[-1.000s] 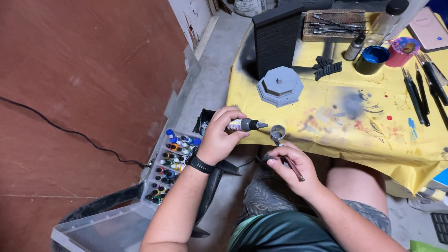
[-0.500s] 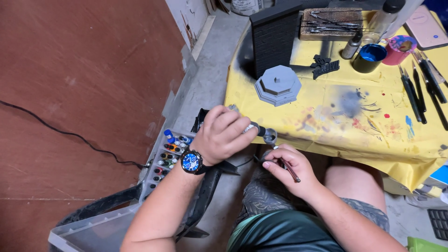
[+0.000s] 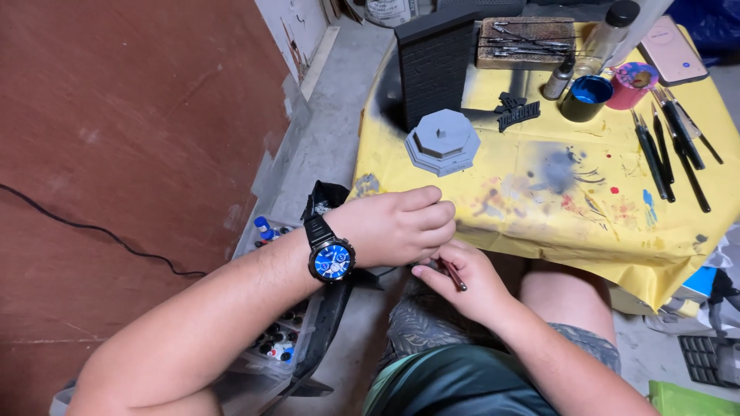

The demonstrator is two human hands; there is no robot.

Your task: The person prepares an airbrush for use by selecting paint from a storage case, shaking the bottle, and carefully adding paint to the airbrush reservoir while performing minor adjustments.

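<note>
My left hand (image 3: 395, 226) is curled palm-down at the near edge of the yellow cloth (image 3: 539, 223), with a blue-faced black watch (image 3: 331, 260) on its wrist. Its fingers are closed over a small paint bottle, which is hidden under them now. Just below, my right hand (image 3: 466, 286) pinches a thin reddish-brown brush (image 3: 452, 275), and its fingertips touch the underside of my left hand. Both hands hover over my lap.
On the paint-stained cloth stand a grey octagonal model base (image 3: 441, 142), a dark brick-wall piece (image 3: 435, 65), a blue paint cup (image 3: 584, 98), a pink cup (image 3: 634, 81), several black brushes (image 3: 663, 146) and a tool block (image 3: 524, 42). A clear box of paint bottles (image 3: 274, 339) sits on the floor at the left.
My left hand has rolled from palm-sideways to palm-down and moved right onto my right hand. The paint bottle, plainly visible before, is now covered by its fingers.
</note>
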